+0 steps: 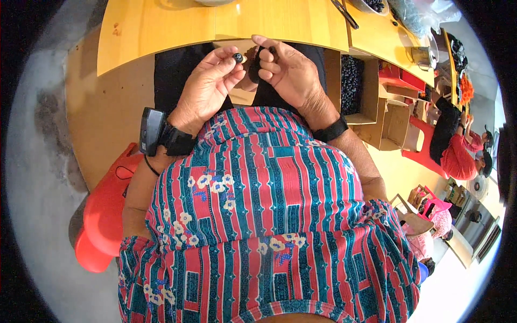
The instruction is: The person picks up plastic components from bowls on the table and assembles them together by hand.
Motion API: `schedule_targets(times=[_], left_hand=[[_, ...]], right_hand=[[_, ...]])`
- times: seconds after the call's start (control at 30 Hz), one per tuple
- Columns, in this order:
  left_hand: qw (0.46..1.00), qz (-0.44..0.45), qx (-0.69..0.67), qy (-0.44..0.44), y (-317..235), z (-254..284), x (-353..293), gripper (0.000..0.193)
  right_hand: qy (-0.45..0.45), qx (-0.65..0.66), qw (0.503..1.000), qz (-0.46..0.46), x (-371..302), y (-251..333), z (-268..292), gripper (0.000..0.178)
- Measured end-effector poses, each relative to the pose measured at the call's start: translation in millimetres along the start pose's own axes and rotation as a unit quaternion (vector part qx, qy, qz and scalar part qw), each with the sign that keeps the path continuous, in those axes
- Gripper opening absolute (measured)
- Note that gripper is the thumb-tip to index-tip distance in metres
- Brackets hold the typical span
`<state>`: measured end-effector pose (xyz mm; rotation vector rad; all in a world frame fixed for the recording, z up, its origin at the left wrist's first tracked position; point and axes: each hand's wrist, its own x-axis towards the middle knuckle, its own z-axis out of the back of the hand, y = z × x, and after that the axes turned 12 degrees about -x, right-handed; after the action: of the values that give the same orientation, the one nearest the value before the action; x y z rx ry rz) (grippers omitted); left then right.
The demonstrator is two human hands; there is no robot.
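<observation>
Above my lap, just off the near edge of the table, both hands are raised close together. My left hand (210,81) pinches a small round black part (238,57) between thumb and fingertips; a pale, brass-coloured bit shows beside it. In my right hand (293,70) the fingers are curled, with the index finger pointing toward the table edge. A small black piece (272,50) shows between its thumb and fingers, its kind too small to make out. A narrow gap separates the two hands.
The yellow wooden table (161,27) curves across the front. On it lie a black pen-like tool (344,13), a bowl of black parts (371,5) and a metal cup (423,56). A cardboard box of black parts (353,86) stands at right; other people sit beyond.
</observation>
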<state>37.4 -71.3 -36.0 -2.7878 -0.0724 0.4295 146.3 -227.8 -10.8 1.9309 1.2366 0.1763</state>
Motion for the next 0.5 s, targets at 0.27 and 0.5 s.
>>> schedule_targets(times=[0.27, 0.5], left_hand=[[1.000, -0.005, 0.001, -0.012, 0.1, -3.1, -2.7, 0.018], [1.000, -0.001, -0.015, 0.005, 4.1, 1.1, -0.8, 0.017]], right_hand=[[0.042, -0.060, 0.996, 0.042, 3.6, -6.6, 6.4, 0.031], [0.065, -0.009, 0.998, 0.017, 2.8, -5.5, -0.7, 0.030]])
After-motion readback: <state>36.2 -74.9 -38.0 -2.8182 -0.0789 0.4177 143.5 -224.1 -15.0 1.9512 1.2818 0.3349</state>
